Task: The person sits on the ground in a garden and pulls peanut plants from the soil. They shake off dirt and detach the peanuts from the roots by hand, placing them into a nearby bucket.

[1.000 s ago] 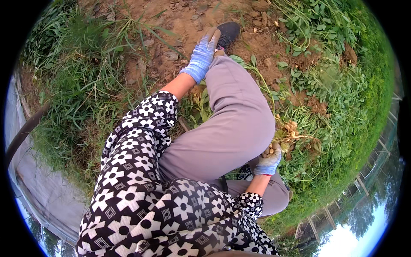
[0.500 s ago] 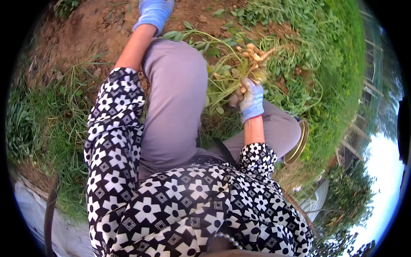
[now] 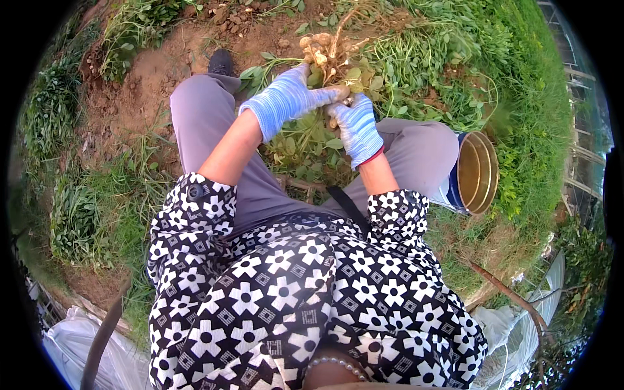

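Outdoors, on uneven ground: bare reddish-brown soil (image 3: 140,97) toward ten o'clock, matted leafy greenery (image 3: 75,221) at nine, denser green growth (image 3: 536,97) at two. Farther out, between two and three, a line of posts and rails (image 3: 582,153), bent by the lens. Pale plastic sheeting (image 3: 97,351) at eight, with more toward four, behind a brown branch (image 3: 510,296). At three, beside the right knee, a blue-and-white bucket (image 3: 479,172), tipped enough to show a gold-coloured inside.

At twelve, roots and pods upward, a peanut plant (image 3: 323,55), clasped low down in the curled fingers of the gloved right hand (image 3: 354,130). Just beside, thumb toward those fingers, the gloved left hand (image 3: 286,97), against the plant; cannot tell whether closed on it, most of the fingertips being hidden. Stems partly lost among similar leaves below. At eleven, a dark shoe (image 3: 221,63), partly covered by the trouser leg. At eight, a dark curved rod (image 3: 104,341), cut off by the black rim.
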`<action>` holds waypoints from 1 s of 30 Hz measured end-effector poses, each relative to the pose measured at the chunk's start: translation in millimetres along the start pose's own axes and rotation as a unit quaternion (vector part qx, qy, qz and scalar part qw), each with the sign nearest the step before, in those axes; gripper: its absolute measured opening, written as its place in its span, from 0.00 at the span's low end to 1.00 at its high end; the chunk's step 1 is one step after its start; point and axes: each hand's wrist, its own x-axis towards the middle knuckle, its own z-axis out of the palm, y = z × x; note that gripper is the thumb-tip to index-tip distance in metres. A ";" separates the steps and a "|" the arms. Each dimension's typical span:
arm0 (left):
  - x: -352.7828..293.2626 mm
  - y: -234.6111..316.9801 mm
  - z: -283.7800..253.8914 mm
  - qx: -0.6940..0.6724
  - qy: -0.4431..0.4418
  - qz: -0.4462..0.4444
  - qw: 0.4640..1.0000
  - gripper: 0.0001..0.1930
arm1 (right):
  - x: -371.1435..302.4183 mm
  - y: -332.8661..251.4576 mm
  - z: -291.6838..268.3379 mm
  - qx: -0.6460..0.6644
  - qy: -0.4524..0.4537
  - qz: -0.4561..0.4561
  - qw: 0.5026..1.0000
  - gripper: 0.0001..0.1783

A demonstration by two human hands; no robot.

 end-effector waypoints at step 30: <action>32.8 -30.5 -22.1 -0.170 -0.220 0.034 0.960 0.20 | 51.8 -56.3 -29.9 -0.518 -0.066 -0.323 0.790 0.19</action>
